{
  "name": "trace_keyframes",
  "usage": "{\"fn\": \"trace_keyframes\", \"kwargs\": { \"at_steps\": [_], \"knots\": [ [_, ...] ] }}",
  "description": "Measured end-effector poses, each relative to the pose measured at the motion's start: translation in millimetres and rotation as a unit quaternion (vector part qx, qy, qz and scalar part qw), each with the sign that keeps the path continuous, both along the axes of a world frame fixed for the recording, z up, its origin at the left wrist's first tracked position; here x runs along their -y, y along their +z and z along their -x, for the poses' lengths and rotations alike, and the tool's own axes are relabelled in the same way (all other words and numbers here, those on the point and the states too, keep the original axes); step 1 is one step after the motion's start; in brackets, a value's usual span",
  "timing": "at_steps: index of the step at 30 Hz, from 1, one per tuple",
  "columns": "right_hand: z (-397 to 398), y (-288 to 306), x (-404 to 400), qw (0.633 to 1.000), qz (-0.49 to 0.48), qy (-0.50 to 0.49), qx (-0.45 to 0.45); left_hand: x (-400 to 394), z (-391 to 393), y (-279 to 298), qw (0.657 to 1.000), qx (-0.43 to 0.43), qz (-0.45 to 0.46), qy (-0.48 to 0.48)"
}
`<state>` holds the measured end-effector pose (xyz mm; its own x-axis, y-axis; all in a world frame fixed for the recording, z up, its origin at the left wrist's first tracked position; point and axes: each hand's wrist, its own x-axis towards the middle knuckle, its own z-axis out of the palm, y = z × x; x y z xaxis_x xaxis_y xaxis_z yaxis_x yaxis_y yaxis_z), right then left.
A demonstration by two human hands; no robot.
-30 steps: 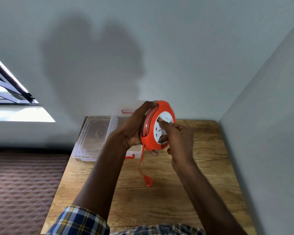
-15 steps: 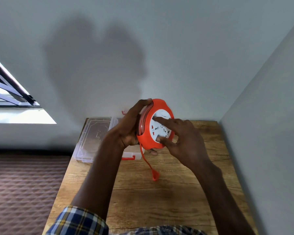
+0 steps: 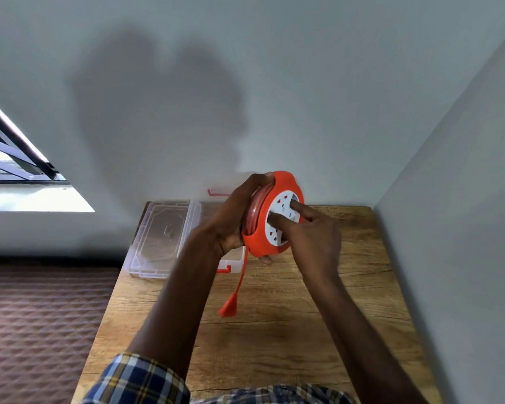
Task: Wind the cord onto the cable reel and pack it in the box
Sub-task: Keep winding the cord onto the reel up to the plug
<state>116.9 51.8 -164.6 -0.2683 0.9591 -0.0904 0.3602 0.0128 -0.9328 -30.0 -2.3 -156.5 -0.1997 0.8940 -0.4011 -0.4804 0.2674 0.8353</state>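
The left hand is gripping the orange reel above the desk; the right hand is pressing two straight fingers onto its white face. The dangling plug is risking a snag, and the box is lying just behind.

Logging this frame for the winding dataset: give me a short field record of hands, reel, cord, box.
left hand: grips the cable reel by its rim, held above the table
right hand: two straight fingers press the white socket face
cord: mostly wound; short tail hangs down
plug: at the tail's end, by the tabletop
box: clear, open, behind the reel
lid: lies flat, left of the box
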Motion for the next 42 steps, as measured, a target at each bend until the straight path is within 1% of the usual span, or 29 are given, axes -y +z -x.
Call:
{"fn": "trace_keyframes", "kwargs": {
  "at_steps": [3, 4, 6, 7, 8, 9, 10, 11, 12, 13, 14, 15, 16, 18, 19, 22, 26, 31, 33, 36, 37, 39, 42],
  "knots": [
    [1.5, 0.0, -1.4, 0.989, 0.121, -0.008, -0.084, 1.7, -3.7, 1.5, 1.0, -0.014, -0.001, 0.001],
    [2.0, 1.2, -3.1, 0.977, 0.178, -0.021, -0.114, 1.6, -5.6, 2.3, 1.0, -0.023, -0.005, 0.001],
    [-0.6, 2.6, -5.8, 0.938, 0.31, -0.022, -0.155, 1.6, -9.7, 3.6, 0.998, -0.056, -0.006, -0.015],
    [-2.8, 3.6, -6.3, 0.921, 0.351, -0.008, -0.166, 2.0, -11.1, 3.7, 0.997, -0.071, -0.003, -0.023],
    [-4.6, 3.0, -6.2, 0.917, 0.361, 0.008, -0.169, 2.6, -12.1, 3.6, 0.997, -0.077, 0.0, -0.025],
    [-5.3, 1.2, -5.6, 0.927, 0.337, 0.023, -0.162, 3.5, -12.2, 3.1, 0.997, -0.071, 0.001, -0.021],
    [-6.2, -0.6, -2.6, 0.952, 0.271, 0.032, -0.139, 5.1, -11.5, 2.6, 0.998, -0.055, -0.001, -0.013],
    [-7.3, -2.8, 1.0, 0.979, 0.172, 0.034, -0.102, 6.7, -10.0, 1.9, 1.0, -0.031, -0.003, -0.002],
    [-9.8, -6.2, 3.4, 0.997, 0.055, 0.028, -0.049, 8.4, -8.3, 1.0, 1.0, -0.005, -0.007, 0.006],
    [-13.6, -10.1, 3.8, 0.998, -0.064, 0.022, 0.01, 9.9, -6.2, 0.4, 1.0, 0.018, -0.011, 0.009],
    [-17.7, -11.8, 2.4, 0.984, -0.164, 0.029, 0.055, 11.2, -3.6, 0.1, 0.999, 0.039, -0.014, 0.008],
    [-21.4, -12.6, -0.7, 0.969, -0.229, 0.058, 0.078, 12.7, -0.5, -0.7, 0.998, 0.057, -0.017, 0.007],
    [-24.7, -12.7, -4.3, 0.956, -0.26, 0.106, 0.09, 14.0, 2.2, -1.8, 0.998, 0.066, -0.017, 0.008],
    [-28.7, -12.0, -8.9, 0.937, -0.269, 0.192, 0.115, 16.7, 6.9, -5.2, 0.998, 0.068, -0.009, 0.016],
    [-29.3, -11.0, -8.9, 0.931, -0.27, 0.209, 0.131, 18.2, 8.1, -7.1, 0.998, 0.066, -0.005, 0.02],
    [-27.5, -9.8, -1.8, 0.923, -0.287, 0.206, 0.153, 22.5, 7.5, -9.0, 0.998, 0.061, -0.003, 0.031],
    [-20.1, -6.3, 6.0, 0.923, -0.279, 0.204, 0.167, 26.6, 5.3, -11.5, 0.998, 0.056, 0.006, 0.039],
    [-20.1, -7.8, 3.3, 0.934, -0.233, 0.227, 0.144, 30.6, 4.3, -13.1, 0.997, 0.061, 0.019, 0.036],
    [-21.8, -11.1, 3.7, 0.933, -0.248, 0.212, 0.149, 30.2, 1.7, -14.3, 0.997, 0.065, 0.014, 0.042],
    [-21.9, -13.9, 4.1, 0.923, -0.307, 0.164, 0.163, 29.0, -4.9, -16.2, 0.998, 0.054, 0.005, 0.037],
    [-21.8, -14.0, 3.6, 0.925, -0.311, 0.148, 0.161, 28.5, -6.8, -15.8, 0.998, 0.05, 0.002, 0.036],
    [-19.5, -13.8, 4.2, 0.943, -0.277, 0.113, 0.143, 28.2, -9.7, -13.7, 0.999, 0.037, -0.001, 0.032],
    [-10.3, -16.6, 9.9, 0.984, -0.156, 0.044, 0.068, 25.9, -14.6, -10.6, 0.999, 0.01, -0.002, 0.032]
  ]
}}
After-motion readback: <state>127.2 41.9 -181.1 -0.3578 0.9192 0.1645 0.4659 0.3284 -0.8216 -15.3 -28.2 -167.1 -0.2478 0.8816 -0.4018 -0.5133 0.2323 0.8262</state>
